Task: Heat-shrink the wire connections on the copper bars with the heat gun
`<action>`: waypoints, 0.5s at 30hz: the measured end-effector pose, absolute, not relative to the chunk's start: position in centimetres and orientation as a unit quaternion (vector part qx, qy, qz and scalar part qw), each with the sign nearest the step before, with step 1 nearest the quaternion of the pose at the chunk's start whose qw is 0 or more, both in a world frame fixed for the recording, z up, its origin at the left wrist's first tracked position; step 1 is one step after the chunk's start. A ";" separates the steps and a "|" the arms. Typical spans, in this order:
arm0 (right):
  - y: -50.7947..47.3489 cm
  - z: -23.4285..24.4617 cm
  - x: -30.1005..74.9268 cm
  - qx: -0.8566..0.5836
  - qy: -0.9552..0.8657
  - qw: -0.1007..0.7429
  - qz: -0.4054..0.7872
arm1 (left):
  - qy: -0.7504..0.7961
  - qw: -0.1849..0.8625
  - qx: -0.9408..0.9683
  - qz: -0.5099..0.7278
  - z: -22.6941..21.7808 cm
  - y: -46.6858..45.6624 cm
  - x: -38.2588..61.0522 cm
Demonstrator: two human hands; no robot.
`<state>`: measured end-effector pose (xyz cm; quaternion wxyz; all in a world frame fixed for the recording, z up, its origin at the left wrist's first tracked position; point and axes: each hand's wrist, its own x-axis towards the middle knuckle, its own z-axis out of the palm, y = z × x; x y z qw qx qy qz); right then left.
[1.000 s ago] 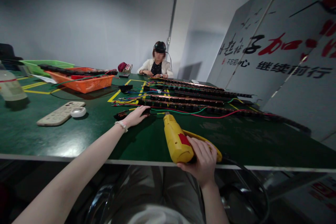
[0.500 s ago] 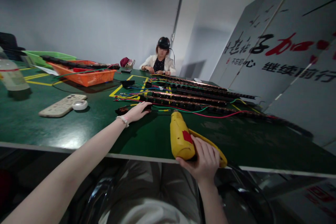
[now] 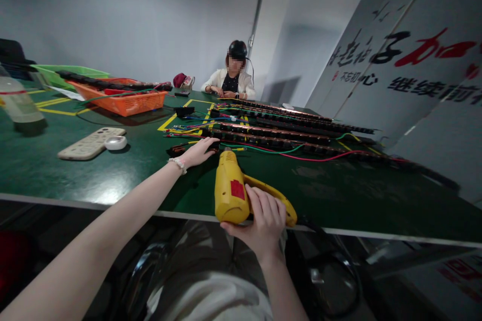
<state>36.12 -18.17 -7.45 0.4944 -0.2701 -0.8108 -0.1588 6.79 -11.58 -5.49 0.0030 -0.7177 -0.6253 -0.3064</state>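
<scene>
My right hand (image 3: 265, 215) is wrapped round the handle of a yellow heat gun (image 3: 229, 185) with a red label. The gun's nozzle points away from me, close to my left fingertips. My left hand (image 3: 198, 153) lies low over a black wire bundle (image 3: 176, 150), which shows between thumb and fingers. A short lead with a yellow sleeve and metal end (image 3: 240, 149) sticks out of it to the right, just beyond the nozzle. Part of the bundle is hidden under my left hand.
Long black and copper-coloured strips (image 3: 271, 133) with coloured wires lie behind the gun. To the left are a phone (image 3: 85, 145), a white case (image 3: 115, 143), a bottle (image 3: 18, 103) and an orange basket (image 3: 131, 105). A person (image 3: 230, 83) sits across the table.
My right hand has brought the heat gun leftward, so its nozzle is now nearer my left fingers. My left hand stays on the wire bundle. The camera view has shifted slightly.
</scene>
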 end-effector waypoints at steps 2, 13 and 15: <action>-18.5 -7.5 35.6 -0.264 -0.813 0.501 -0.137 | -0.625 0.004 -0.719 -0.303 -5.5 -11.5 6.7; -17.8 -7.1 36.4 -0.235 -0.834 0.479 -0.140 | -0.613 0.001 -0.729 -0.304 -5.4 -11.8 6.7; -17.3 -7.1 36.8 -0.228 -0.836 0.478 -0.144 | -0.614 0.000 -0.728 -0.304 -5.3 -11.8 6.7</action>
